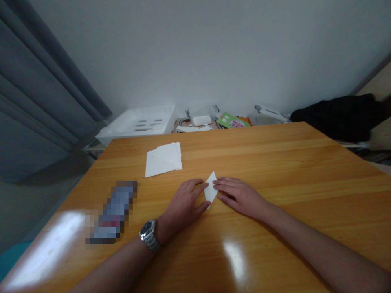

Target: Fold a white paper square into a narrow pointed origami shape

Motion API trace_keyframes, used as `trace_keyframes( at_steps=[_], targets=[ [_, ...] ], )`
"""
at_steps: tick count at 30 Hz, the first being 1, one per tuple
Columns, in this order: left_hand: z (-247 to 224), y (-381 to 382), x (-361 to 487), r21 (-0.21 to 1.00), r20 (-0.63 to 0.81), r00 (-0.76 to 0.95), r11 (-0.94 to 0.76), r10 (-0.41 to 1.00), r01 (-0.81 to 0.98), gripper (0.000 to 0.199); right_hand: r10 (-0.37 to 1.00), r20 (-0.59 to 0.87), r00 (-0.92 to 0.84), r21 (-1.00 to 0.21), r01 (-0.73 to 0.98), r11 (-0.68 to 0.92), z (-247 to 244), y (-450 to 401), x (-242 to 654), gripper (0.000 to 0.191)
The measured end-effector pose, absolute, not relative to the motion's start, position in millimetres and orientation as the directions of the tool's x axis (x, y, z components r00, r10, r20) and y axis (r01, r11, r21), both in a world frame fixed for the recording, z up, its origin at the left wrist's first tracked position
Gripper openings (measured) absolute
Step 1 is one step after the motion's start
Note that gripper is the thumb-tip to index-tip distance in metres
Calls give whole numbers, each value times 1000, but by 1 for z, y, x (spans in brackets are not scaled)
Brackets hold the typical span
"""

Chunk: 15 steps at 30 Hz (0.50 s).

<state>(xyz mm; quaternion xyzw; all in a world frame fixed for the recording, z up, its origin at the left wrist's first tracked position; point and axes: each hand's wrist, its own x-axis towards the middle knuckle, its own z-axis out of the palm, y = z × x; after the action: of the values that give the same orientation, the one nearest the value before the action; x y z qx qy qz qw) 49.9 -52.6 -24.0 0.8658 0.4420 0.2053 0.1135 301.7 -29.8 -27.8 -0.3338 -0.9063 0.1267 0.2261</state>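
Folded paper lies between the left hand and right hand, both loosely spread with fingertips on its edges, and uneven pressure from either side could skew it or crease it off-line.

Indoor light is running dim and cool, the pale wall looking grey. Glare is burning white on the glossy table at eight o'clock, with a smaller patch glowing near six. Soft shadows are lying beneath the forearms. The wide lens is bending and stretching the edges. The black cloth at two o'clock is losing all detail. Coarse pixel blocks are masking an oblong patch, eight to nine o'clock.
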Motion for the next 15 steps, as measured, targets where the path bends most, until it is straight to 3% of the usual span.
trace_keyframes(
  at_steps=[3, 8, 15],
  targets=[
    [-23, -51, 49, 448, 270, 505, -571, 820, 688, 44, 664, 314, -678, -378, 552, 743, -29, -30, 302, 34],
    [-26, -47, 47, 580, 320, 451, -549, 833, 602, 14, 662, 320, -678, -382, 547, 745, -32, -30, 303, 35],
    [-31, -45, 47, 575, 307, 414, -513, 857, 637, 8, 671, 292, -681, -400, 550, 733, -27, -31, 303, 37]
  ],
)
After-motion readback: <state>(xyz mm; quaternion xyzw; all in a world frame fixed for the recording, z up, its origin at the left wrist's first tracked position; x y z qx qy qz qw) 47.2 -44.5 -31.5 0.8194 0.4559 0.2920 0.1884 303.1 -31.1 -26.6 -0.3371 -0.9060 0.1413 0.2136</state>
